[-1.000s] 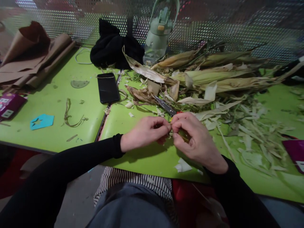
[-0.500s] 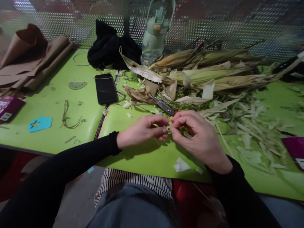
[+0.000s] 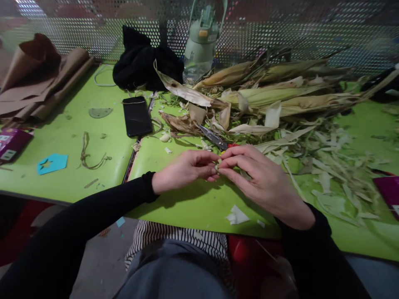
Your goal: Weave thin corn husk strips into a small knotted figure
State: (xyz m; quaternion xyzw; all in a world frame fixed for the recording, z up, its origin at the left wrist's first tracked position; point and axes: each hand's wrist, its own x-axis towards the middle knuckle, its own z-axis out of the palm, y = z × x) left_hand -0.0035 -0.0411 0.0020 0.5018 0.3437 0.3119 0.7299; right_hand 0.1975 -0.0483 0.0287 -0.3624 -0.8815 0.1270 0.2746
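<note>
Fingertips of my left hand [image 3: 193, 168] and my right hand [image 3: 260, 176] meet over the green table, pinching a small pale-green strip of corn husk [image 3: 217, 167] between them. Most of the strip is hidden by the fingers. Just beyond my right fingertips lies a pair of scissors [image 3: 213, 137], blades pointing away to the left, its red and yellow handle partly covered by my hand. Shredded husk strips [image 3: 330, 166] spread to the right of my right hand. A pale husk scrap [image 3: 237, 215] rests near the table's front edge.
Corn husks [image 3: 277, 97] are heaped behind my hands, before a green water bottle [image 3: 201, 50]. A black phone [image 3: 137, 116] lies left of them, near a black cloth [image 3: 146, 62]. Brown paper [image 3: 40, 79], a blue star cut-out [image 3: 52, 163] and twisted twine [image 3: 85, 151] occupy the left side.
My right hand's fingers have straightened somewhat and its wrist has shifted slightly right. My left hand keeps its pinch, nearly still. The view has moved a little.
</note>
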